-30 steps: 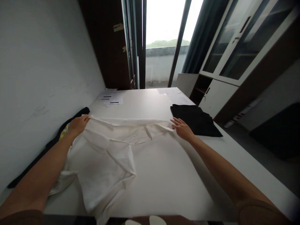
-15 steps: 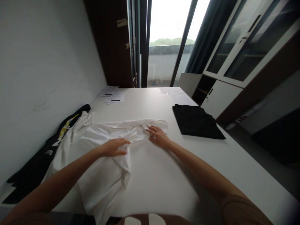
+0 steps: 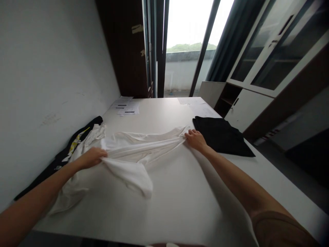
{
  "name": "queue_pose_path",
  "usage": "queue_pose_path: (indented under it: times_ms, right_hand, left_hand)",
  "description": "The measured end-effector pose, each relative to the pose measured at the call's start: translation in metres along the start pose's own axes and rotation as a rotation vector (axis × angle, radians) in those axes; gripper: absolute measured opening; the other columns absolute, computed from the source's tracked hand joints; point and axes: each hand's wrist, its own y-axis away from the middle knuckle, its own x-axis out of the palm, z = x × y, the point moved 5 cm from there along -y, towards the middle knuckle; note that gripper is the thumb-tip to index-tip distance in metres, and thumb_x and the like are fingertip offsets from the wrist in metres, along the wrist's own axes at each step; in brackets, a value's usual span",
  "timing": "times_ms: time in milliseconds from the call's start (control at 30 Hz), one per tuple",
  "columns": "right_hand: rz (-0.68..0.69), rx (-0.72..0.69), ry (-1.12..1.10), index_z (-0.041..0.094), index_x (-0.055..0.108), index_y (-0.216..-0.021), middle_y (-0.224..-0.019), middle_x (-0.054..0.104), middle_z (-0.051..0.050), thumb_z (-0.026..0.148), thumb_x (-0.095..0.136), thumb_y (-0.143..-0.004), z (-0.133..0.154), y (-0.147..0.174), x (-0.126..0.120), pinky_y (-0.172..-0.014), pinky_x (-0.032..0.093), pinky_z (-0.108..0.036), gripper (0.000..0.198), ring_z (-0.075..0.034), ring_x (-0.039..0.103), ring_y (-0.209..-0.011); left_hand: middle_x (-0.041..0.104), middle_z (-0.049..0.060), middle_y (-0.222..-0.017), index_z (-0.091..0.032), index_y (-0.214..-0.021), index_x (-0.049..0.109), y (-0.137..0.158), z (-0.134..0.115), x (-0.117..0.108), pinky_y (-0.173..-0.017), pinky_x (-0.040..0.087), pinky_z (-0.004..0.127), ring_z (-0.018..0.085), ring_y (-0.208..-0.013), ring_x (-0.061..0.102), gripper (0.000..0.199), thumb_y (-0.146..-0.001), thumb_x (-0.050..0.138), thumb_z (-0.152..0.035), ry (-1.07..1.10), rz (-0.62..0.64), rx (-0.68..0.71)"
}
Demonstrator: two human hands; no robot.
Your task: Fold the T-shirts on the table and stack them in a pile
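A white shirt (image 3: 128, 147) is stretched across the table between my two hands, its middle pulled into long creases. My left hand (image 3: 94, 156) is closed on the cloth at the left, with the fingers partly turned out of sight. At the right end of the shirt, my right hand (image 3: 194, 139) grips a bunched corner. A loose flap of the cloth hangs toward me below the taut part and is slightly blurred. More white cloth (image 3: 74, 188) lies behind and below my left forearm; whether it belongs to the same shirt I cannot tell.
A folded black cloth (image 3: 223, 135) lies just right of my right hand. Black clothing with a yellow print (image 3: 77, 139) is heaped along the left wall. Paper sheets (image 3: 125, 105) lie at the far left of the white table (image 3: 174, 206). A white cabinet (image 3: 253, 106) stands at the right.
Both hands have gone from lying open on the shirt to gripping it. My left hand moved left, my right hand moved right, and the cloth between them is now lifted and taut.
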Motion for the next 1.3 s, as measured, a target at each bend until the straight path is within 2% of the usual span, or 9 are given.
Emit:
queue_pose_path:
  times_ms: [133, 233, 333, 433, 533, 800, 933, 1133, 1300]
  right_hand:
    - [-0.094, 0.164, -0.078, 0.016, 0.071, -0.106, -0.128, 0.061, -0.016, 0.012, 0.048, -0.097, -0.019, -0.017, -0.012, -0.101, 0.036, -0.039, 0.025, -0.030, 0.049, -0.118]
    - [-0.131, 0.057, -0.217, 0.017, 0.072, -0.107, -0.130, 0.061, -0.015, 0.010, 0.050, -0.095, 0.017, -0.018, -0.015, -0.104, 0.037, -0.040, 0.026, -0.029, 0.052, -0.120]
    - [-0.033, -0.282, -0.376, 0.021, 0.073, -0.109, -0.113, 0.069, -0.009, 0.016, 0.056, -0.095, 0.088, 0.004, -0.013, -0.101, 0.043, -0.036, 0.023, -0.023, 0.060, -0.108]
    - [0.020, -0.614, -0.565, 0.024, 0.064, -0.133, -0.129, 0.066, -0.010, 0.032, 0.063, -0.095, 0.153, 0.041, -0.015, -0.106, 0.042, -0.040, 0.038, -0.025, 0.057, -0.120]
    - [0.003, -0.577, -0.531, 0.026, 0.059, -0.139, -0.133, 0.062, -0.012, 0.038, 0.065, -0.096, 0.182, 0.058, -0.010, -0.106, 0.041, -0.042, 0.045, -0.027, 0.054, -0.123]
    - [-0.080, -0.514, -0.393, 0.021, 0.062, -0.095, -0.099, 0.059, -0.008, 0.025, 0.058, -0.094, 0.171, 0.058, -0.001, -0.093, 0.043, -0.039, 0.006, -0.025, 0.051, -0.097]
    - [-0.128, -0.477, -0.547, 0.022, 0.054, -0.094, -0.102, 0.054, -0.009, 0.014, 0.053, -0.084, 0.143, 0.072, -0.008, -0.091, 0.045, -0.039, 0.013, -0.024, 0.050, -0.095]
    - [-0.265, -0.210, -0.909, 0.025, 0.045, -0.090, -0.101, 0.051, -0.006, 0.006, 0.042, -0.079, 0.084, 0.112, -0.036, -0.085, 0.047, -0.038, 0.022, -0.023, 0.054, -0.091]
    - [-0.238, -0.066, -1.039, 0.026, 0.041, -0.076, -0.089, 0.050, -0.005, 0.014, 0.042, -0.083, 0.048, 0.146, -0.065, -0.080, 0.048, -0.039, 0.014, -0.024, 0.055, -0.086]
  left_hand:
    - [0.067, 0.012, -0.096, -0.019, -0.079, 0.070, -0.009, 0.029, -0.015, -0.093, 0.046, 0.042, 0.030, -0.100, 0.061, 0.023, -0.088, 0.050, -0.018, -0.208, -0.243, -0.206]
    - [0.067, 0.011, -0.112, -0.020, -0.106, 0.072, -0.029, -0.021, -0.021, -0.104, 0.045, 0.044, 0.029, -0.110, 0.061, 0.027, -0.092, 0.050, -0.024, -0.056, -0.358, -0.103]
    - [0.062, 0.010, -0.137, -0.022, -0.134, 0.062, -0.048, -0.097, -0.016, -0.113, 0.041, 0.043, 0.027, -0.129, 0.053, 0.040, -0.096, 0.050, -0.028, 0.162, -0.331, 0.117]
    - [0.048, 0.007, -0.156, -0.028, -0.155, 0.042, -0.059, -0.154, -0.002, -0.120, 0.035, 0.044, 0.027, -0.142, 0.044, 0.067, -0.091, 0.061, -0.029, 0.255, -0.220, 0.322]
    - [0.049, 0.007, -0.155, -0.030, -0.161, 0.034, -0.069, -0.173, 0.014, -0.119, 0.036, 0.045, 0.029, -0.140, 0.047, 0.084, -0.083, 0.065, -0.023, 0.303, -0.136, 0.336]
    - [0.074, 0.005, -0.111, -0.018, -0.111, 0.072, -0.074, -0.142, 0.017, -0.096, 0.050, 0.032, 0.024, -0.106, 0.066, 0.049, -0.071, 0.044, -0.013, 0.709, -0.114, 0.190]
    - [0.069, 0.002, -0.075, -0.017, -0.070, 0.067, -0.045, -0.100, 0.023, -0.075, 0.050, 0.028, 0.022, -0.078, 0.063, 0.023, -0.069, 0.044, -0.019, 0.745, 0.044, 0.140]
    - [0.072, 0.002, -0.076, -0.017, -0.072, 0.072, 0.020, -0.057, 0.052, -0.073, 0.049, 0.028, 0.023, -0.076, 0.065, 0.034, -0.055, 0.043, -0.018, 0.819, 0.427, 0.055]
    - [0.071, 0.002, -0.074, -0.020, -0.066, 0.070, 0.043, -0.058, 0.045, -0.067, 0.046, 0.027, 0.024, -0.075, 0.065, 0.031, -0.053, 0.042, -0.018, 0.574, 0.409, -0.053]
